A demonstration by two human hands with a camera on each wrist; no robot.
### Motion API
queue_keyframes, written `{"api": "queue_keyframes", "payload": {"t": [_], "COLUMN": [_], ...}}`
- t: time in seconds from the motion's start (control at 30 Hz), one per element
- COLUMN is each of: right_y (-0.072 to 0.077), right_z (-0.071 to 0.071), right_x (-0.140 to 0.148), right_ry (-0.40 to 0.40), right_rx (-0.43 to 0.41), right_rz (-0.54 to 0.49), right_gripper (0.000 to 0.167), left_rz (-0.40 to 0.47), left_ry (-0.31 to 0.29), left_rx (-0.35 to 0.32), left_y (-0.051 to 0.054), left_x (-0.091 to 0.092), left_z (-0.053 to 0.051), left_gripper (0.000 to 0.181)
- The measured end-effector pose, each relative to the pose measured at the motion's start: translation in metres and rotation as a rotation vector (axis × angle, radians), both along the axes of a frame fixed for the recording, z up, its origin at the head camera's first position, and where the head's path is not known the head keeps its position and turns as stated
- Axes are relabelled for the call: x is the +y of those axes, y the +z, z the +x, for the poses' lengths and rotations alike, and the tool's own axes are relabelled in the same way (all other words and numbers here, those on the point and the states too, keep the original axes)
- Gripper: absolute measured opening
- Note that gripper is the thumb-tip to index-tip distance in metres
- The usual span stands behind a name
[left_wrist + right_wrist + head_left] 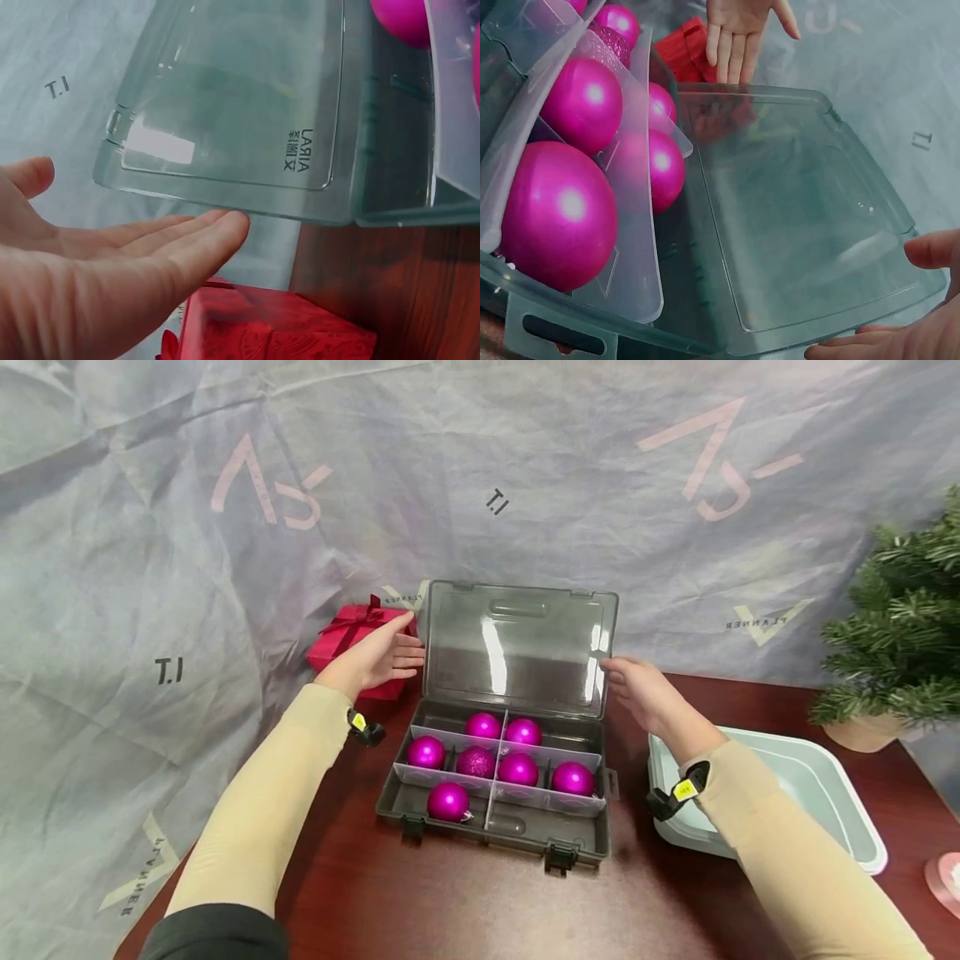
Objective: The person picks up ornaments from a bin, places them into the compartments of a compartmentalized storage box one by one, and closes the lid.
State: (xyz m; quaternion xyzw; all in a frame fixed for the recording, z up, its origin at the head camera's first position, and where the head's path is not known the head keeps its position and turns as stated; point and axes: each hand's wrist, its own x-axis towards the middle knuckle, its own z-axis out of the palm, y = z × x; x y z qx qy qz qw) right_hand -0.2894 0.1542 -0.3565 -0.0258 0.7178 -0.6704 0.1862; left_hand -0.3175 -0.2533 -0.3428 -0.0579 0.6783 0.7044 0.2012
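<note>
A grey see-through plastic case (551, 827) with dividers lies on the table, its clear lid (457, 635) raised at the back. Several magenta Christmas balls (447, 802) sit in its compartments, one of them glittery (476, 762). Beside the lid's left edge is my left hand (378, 658), fingers straight, fingertips (234, 225) at the rim; whether they touch cannot be told. My right hand (641, 689) is at the lid's right edge, with straight fingers along the rim and the thumb (932, 249) apart from them. Neither hand grips anything.
Behind my left hand stands a red gift box (345, 635) with a ribbon. A pale blue-grey bin (821, 777) is under my right forearm. Farther right are a small potted fir tree (892, 635) and a pink ribbon roll (945, 877). Grey printed cloth (525, 460) hangs behind.
</note>
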Motion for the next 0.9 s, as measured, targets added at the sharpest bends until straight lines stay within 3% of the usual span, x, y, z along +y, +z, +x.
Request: {"api": "queue_keyframes", "payload": {"t": [0.27,0.57,0.77,0.9], "right_y": [0.013,0.027,0.037,0.039], "right_z": [0.020,0.042,0.059,0.072], "right_x": [0.007,0.018,0.032,0.037], "right_ry": [-0.020,0.041,0.098,0.135], "right_rx": [0.064,0.110,0.106,0.081], "right_rz": [0.015,-0.004,0.014,0.036], "right_gripper": [0.064,0.068,0.084,0.085], "left_rz": [-0.012,0.006,-0.023,-0.020], "left_ry": [-0.058,-0.036,-0.031,-0.031], "left_rx": [0.092,0.203,0.275,0.311], "left_y": [0.009,0.014,0.017,0.016], "left_x": [-0.006,-0.014,-0.019,-0.024], "left_z": [0.018,0.045,0.068,0.082], "left_gripper": [0.078,0.080,0.082,0.069]}}
